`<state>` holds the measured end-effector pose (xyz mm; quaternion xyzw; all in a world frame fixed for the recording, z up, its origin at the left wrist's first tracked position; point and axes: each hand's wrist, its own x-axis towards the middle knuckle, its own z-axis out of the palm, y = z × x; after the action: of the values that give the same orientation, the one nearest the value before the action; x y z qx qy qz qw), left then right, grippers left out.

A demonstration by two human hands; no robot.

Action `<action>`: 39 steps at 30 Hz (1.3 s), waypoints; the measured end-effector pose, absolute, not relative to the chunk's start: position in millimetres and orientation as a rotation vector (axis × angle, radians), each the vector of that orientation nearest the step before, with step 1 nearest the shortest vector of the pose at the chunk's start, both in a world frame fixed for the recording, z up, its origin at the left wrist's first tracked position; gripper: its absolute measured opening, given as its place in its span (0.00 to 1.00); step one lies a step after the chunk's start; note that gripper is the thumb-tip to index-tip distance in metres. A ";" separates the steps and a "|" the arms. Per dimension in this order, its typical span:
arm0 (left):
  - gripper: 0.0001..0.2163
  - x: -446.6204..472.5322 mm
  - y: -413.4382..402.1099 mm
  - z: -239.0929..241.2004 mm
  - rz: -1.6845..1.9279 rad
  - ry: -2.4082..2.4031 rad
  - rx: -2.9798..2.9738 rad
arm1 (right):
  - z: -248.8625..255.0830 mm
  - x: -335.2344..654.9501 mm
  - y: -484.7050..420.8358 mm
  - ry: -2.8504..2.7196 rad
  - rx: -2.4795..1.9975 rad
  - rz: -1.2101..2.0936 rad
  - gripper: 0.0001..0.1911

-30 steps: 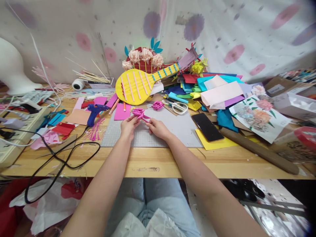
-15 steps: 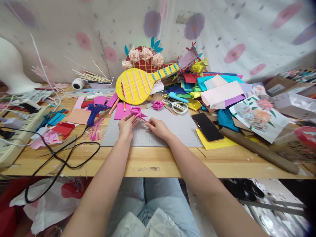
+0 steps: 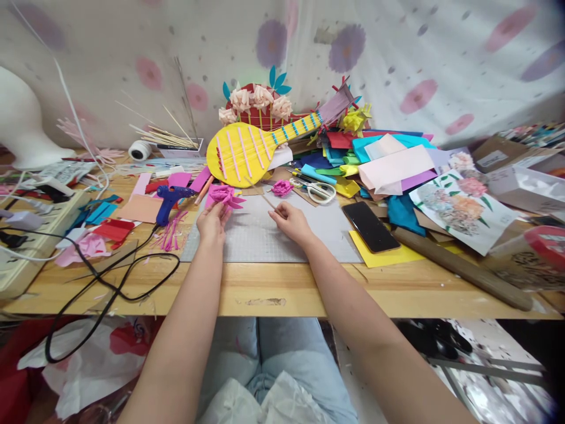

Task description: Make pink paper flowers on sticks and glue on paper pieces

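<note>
Pink rolled-paper flower (image 3: pixel 222 194) pinched by left hand (image 3: pixel 210 222), thin wooden stick (image 3: pixel 268 202) gripped by right hand (image 3: pixel 292 222), grey cutting mat (image 3: pixel 265 242) beneath, mid-frame

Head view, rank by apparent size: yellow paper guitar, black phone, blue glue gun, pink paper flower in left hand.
1. yellow paper guitar
2. black phone
3. blue glue gun and pink paper flower, held in the left hand: look alike, not ranked.
</note>
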<state>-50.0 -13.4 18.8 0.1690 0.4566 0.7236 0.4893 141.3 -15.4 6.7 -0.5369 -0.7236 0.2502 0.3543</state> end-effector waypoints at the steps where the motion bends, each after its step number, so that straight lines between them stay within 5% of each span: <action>1: 0.03 -47.6 -14.0 18.3 1.691 1.101 0.449 | 5.8 139.8 -15.0 -1.836 -1.400 0.637 0.13; 6: 0.04 -33.5 -20.8 19.5 1.336 1.083 0.589 | -1.8 131.0 -13.6 -1.813 -1.415 0.674 0.17; 20: 0.07 -12.9 -29.3 13.0 0.986 0.954 0.725 | -3.4 134.8 -8.8 -1.640 -1.525 0.559 0.09; 39: 0.13 -11.4 -29.1 14.9 1.045 1.033 0.691 | -1.2 130.9 -14.7 -1.783 -1.302 0.617 0.07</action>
<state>-11.4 -29.1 14.9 0.3087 0.4616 0.4671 0.6880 130.9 -14.7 -1.2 -0.5174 -0.7088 0.2454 0.4120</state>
